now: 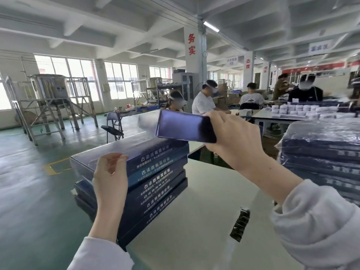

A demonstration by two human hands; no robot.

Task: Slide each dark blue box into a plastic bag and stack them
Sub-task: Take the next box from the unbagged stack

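My right hand [231, 137] grips one end of a dark blue box [183, 126] and holds it in the air above the table. A clear plastic bag [148, 118] sits blurred around the box's far left end. Below it a stack of several dark blue boxes [155, 176] with white lettering stands at the table's left edge. My left hand [111, 176] hovers at the near left corner of that stack with fingers loosely curled; whether it pinches the clear film there is unclear. A second stack of bagged dark blue boxes [323, 154] rises at the right.
The white table [194, 221] carries a small black packet [240, 224] near my right sleeve. Other people work at tables behind, with rows of white jars [303, 111]. A folding chair [114, 126] and a metal machine on a stand [50, 98] stand on the green floor at left.
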